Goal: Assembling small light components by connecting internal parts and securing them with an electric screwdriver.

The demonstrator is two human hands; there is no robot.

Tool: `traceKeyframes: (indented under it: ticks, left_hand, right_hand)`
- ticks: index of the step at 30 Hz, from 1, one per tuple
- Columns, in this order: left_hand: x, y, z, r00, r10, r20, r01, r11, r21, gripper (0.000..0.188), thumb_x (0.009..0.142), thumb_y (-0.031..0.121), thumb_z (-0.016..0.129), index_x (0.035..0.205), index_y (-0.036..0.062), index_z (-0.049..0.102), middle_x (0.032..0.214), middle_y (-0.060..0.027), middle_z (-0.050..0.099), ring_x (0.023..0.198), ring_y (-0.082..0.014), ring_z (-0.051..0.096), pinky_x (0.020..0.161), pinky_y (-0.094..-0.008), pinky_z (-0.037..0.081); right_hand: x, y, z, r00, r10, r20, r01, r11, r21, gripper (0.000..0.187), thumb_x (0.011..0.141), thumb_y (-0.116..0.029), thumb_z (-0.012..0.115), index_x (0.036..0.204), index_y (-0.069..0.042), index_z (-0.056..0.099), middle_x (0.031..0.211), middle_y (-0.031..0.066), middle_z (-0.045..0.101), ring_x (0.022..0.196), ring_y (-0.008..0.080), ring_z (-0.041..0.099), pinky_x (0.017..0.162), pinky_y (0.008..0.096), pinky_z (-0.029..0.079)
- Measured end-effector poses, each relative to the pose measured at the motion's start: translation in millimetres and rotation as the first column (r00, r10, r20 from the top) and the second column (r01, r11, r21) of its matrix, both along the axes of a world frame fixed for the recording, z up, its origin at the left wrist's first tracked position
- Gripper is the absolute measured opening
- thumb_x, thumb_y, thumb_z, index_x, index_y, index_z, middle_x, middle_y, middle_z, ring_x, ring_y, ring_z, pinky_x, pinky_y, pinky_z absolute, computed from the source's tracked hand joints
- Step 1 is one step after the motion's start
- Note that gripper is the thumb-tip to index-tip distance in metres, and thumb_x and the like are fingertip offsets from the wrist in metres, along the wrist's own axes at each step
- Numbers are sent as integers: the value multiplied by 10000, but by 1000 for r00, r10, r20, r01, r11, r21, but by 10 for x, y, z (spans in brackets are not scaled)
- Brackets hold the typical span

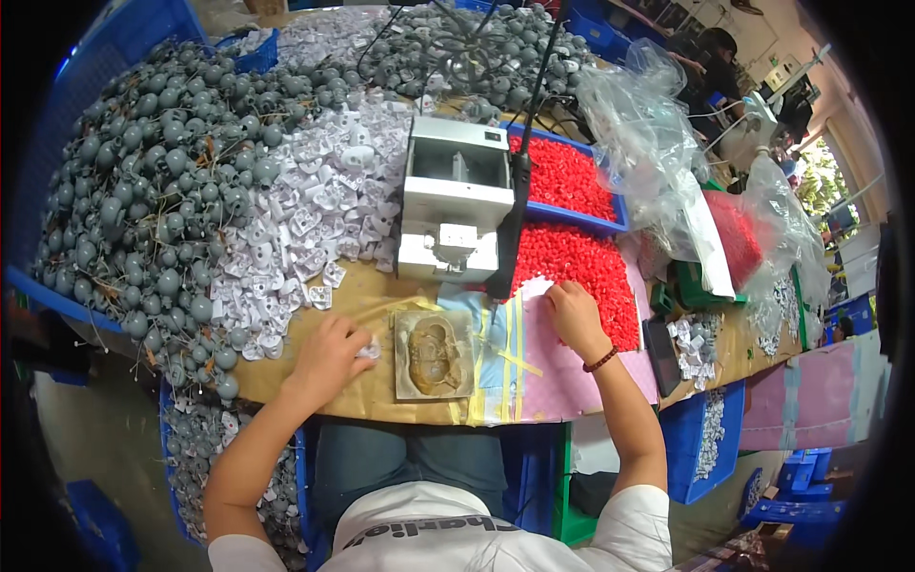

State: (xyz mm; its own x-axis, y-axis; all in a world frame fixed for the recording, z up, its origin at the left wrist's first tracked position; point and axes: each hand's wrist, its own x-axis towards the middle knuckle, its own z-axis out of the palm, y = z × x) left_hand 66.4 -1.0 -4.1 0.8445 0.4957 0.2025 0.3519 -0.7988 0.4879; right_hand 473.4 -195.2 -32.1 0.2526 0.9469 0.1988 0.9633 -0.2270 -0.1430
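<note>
My left hand (pixel 331 357) is closed over the brown-covered tabletop, its fingertips pinching a small white plastic part (pixel 370 350). Right of it lies a square block (pixel 459 379) with an amber, rounded hollow in its top. My right hand (pixel 576 317), with a beaded bracelet at the wrist, is at the near edge of a heap of small red plastic parts (pixel 605 276). Its fingers are bent down and drawn together; whatever they pinch is hidden. A white piece (pixel 536 286) lies close to those fingertips. Behind the block stands a silver-white bench machine (pixel 456 234).
White plastic parts (pixel 315 205) and grey round parts with wires (pixel 143 210) are heaped on the left. More red parts fill a blue tray (pixel 562 176). A dark phone-like slab (pixel 660 357) lies right of my right forearm. Clear plastic bags (pixel 639 105) bulge at the back right.
</note>
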Motion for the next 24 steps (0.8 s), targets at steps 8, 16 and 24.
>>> traceKeyframes:
  ticks: [8, 16, 24]
  left_hand:
    - [658, -453, 114, 998, -43, 54, 53, 978, -199, 363, 732, 225, 855, 1036, 97, 704, 1058, -96, 595, 1090, -330, 525, 947, -410, 469]
    - [712, -435, -75, 998, -10, 65, 23, 977, -210, 556, 763, 210, 804, 1268, 103, 598, 1208, -145, 571, 1154, -368, 511, 1031, -444, 422]
    - [9, 763, 522, 939, 198, 283, -185, 980, -73, 264, 855, 167, 727, 1091, 57, 682, 1113, -143, 663, 1060, -345, 605, 945, -438, 478]
  right_hand:
    - [-1107, 280, 460, 751, 401, -525, -192, 893, 407, 140, 790, -20, 780, 871, -49, 668, 871, 97, 686, 817, 267, 661, 720, 371, 508]
    - [-1577, 499, 204, 784, 606, -134, -526, 764, 373, 215, 729, -92, 786, 898, -92, 652, 927, 51, 655, 860, 266, 613, 752, 392, 462]
    - [-1701, 440, 367, 796, 602, -67, -567, 780, 266, 232, 775, -132, 789, 979, -99, 682, 1020, 44, 645, 957, 253, 605, 803, 382, 476]
